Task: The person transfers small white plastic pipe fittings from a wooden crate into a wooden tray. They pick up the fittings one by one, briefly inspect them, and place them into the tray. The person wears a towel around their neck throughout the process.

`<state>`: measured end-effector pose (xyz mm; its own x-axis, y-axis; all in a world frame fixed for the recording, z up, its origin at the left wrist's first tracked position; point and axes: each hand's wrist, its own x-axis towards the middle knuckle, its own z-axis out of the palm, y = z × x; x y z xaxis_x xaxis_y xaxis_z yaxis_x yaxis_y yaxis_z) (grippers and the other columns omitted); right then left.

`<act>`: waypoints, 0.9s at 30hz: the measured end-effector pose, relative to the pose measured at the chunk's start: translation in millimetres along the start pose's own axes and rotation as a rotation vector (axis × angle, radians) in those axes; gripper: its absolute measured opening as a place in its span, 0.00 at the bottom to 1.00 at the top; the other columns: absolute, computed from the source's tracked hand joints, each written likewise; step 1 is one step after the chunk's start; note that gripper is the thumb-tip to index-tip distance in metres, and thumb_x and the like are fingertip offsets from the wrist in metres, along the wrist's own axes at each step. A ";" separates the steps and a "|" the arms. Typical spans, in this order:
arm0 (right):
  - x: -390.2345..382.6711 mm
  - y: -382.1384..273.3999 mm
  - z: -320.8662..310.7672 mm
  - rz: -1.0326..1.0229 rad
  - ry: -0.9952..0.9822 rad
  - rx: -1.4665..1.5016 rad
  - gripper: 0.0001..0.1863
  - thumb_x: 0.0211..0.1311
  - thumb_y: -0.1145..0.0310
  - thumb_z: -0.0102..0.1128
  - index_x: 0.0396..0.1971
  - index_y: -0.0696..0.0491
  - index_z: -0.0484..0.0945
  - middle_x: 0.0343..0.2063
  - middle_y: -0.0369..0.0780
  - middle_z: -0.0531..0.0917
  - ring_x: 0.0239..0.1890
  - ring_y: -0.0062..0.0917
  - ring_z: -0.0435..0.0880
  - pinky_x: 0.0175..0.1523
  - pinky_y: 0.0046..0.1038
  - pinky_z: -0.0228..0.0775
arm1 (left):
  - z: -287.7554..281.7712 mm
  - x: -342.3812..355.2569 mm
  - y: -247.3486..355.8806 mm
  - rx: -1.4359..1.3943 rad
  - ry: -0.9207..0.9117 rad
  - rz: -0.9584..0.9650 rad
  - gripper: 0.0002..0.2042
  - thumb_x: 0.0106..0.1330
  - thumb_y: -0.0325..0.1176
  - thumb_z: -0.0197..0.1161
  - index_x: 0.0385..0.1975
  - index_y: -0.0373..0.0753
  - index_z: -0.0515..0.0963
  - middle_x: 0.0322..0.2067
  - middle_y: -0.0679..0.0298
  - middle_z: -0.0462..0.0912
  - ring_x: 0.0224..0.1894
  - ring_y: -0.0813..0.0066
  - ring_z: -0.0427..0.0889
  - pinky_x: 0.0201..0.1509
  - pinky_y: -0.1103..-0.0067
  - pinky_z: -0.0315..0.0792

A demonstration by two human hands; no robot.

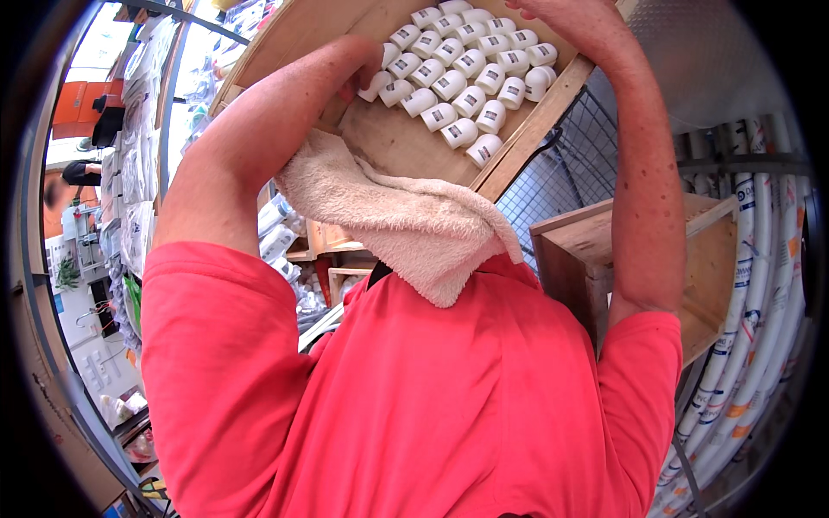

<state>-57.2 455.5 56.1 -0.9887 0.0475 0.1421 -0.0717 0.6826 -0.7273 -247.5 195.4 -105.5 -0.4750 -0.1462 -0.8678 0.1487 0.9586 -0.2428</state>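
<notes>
A wooden tray (389,138) holds several rows of small white plastic fittings with rounded ends and dark labels (469,63). My left hand (358,60) is at the tray's left, beside the leftmost fittings, its fingers curled down; whatever they grip is hidden. My right hand (531,7) reaches to the top of the tray and is mostly cut off by the picture's edge, with only some fingers showing. A beige terry towel (406,216) hangs from the tray's near end down over my red shirt.
A smaller wooden box (708,268) stands at right, under a wire mesh rack (553,164). Long white pipes (743,311) line the right side. At left are shelves of bagged items (138,129) and orange panels (73,108). Crates of white parts (285,242) sit below the towel.
</notes>
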 end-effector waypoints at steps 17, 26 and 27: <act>-152.9 160.3 -123.0 0.054 0.634 0.431 0.17 0.72 0.60 0.61 0.49 0.57 0.84 0.38 0.36 0.86 0.39 0.19 0.84 0.49 0.24 0.75 | -25.1 -105.1 37.7 -0.159 0.510 0.635 0.22 0.70 0.52 0.64 0.43 0.35 0.84 0.30 0.63 0.87 0.25 0.76 0.87 0.28 0.79 0.80; -332.6 337.9 -146.1 0.641 0.926 0.392 0.18 0.76 0.58 0.55 0.50 0.56 0.85 0.36 0.37 0.88 0.37 0.19 0.85 0.45 0.22 0.77 | -32.9 -98.8 32.6 -0.174 0.598 0.673 0.19 0.72 0.50 0.64 0.49 0.40 0.84 0.33 0.68 0.87 0.29 0.82 0.85 0.33 0.82 0.75; -346.8 362.2 -138.3 0.702 0.891 0.415 0.18 0.76 0.58 0.55 0.51 0.56 0.85 0.36 0.36 0.88 0.37 0.19 0.85 0.44 0.22 0.77 | -33.6 -98.9 32.6 -0.167 0.592 0.668 0.19 0.72 0.49 0.63 0.50 0.41 0.84 0.34 0.69 0.88 0.29 0.83 0.84 0.33 0.82 0.74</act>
<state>277.9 787.1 -163.7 -0.4030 0.9121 -0.0758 0.2463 0.0283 -0.9688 -224.8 249.3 -13.0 -0.7099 0.5582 -0.4295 0.4477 0.8284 0.3366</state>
